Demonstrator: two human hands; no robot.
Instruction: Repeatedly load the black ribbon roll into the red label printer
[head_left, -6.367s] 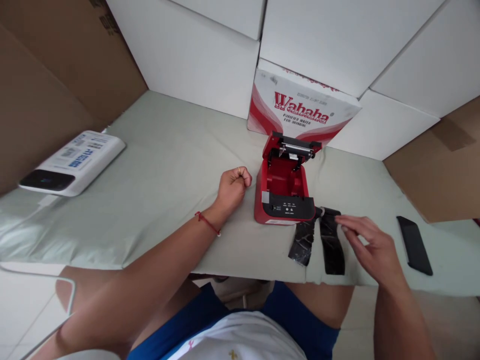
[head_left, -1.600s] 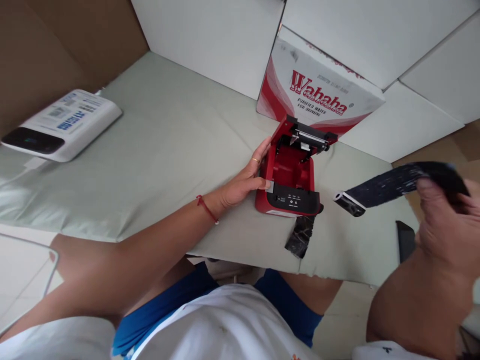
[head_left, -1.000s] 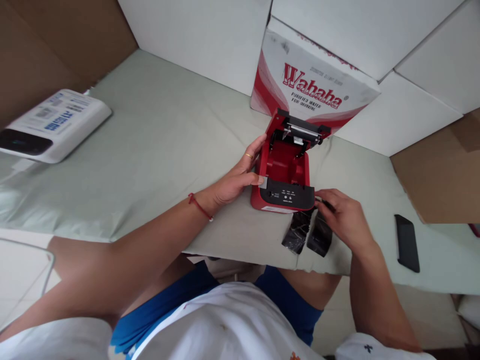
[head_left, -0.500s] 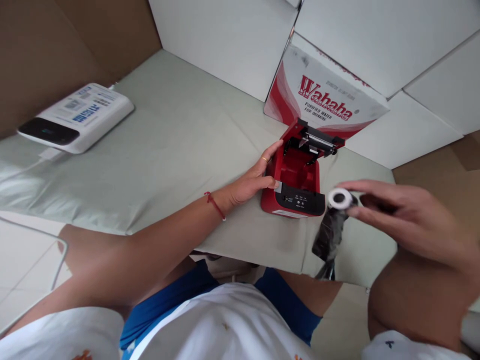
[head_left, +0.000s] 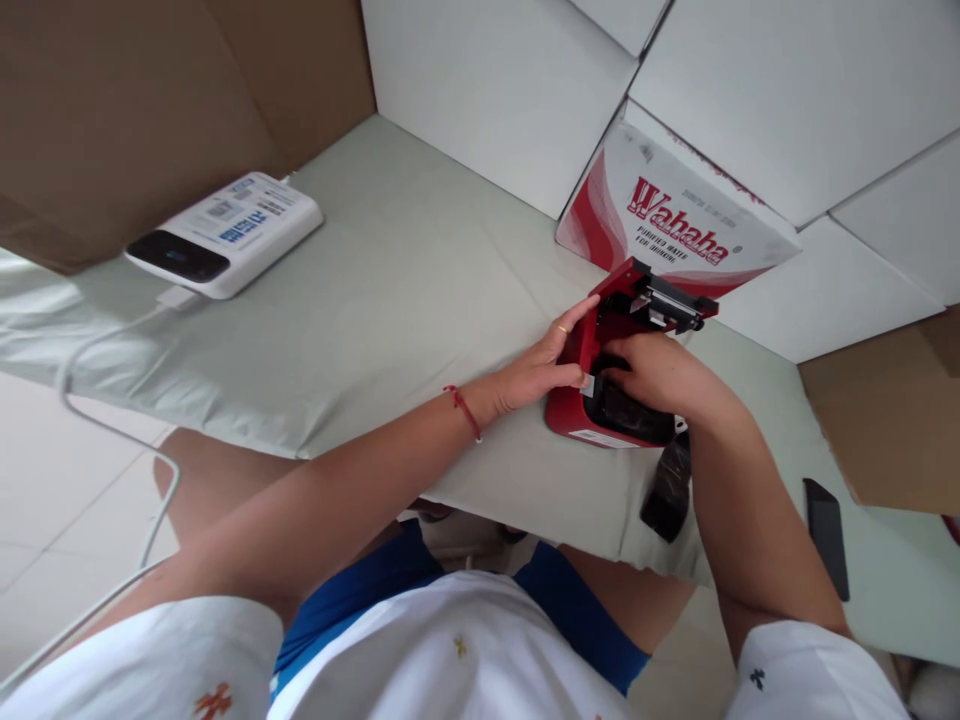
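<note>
A small red label printer stands on the cloth-covered table, its lid tilted up and its black roller showing. My left hand grips the printer's left side, thumb at the front corner and fingers along the side wall. My right hand reaches over the printer's right side into its compartment. Its fingers are curled and partly hidden, and I cannot make out what they hold. A glossy dark shape covers the printer's front below them. Beside the printer, under my right wrist, a black wrapped strip lies near the table edge.
A white device with a cable lies on the left. Behind the printer stands a Wahaha carton against white boxes. A black phone-like slab lies at the right, near a brown cardboard box.
My right hand has moved left from beside the printer, where it held a white-cored roll, into the compartment. My left hand keeps its grip. The view has shifted slightly.
</note>
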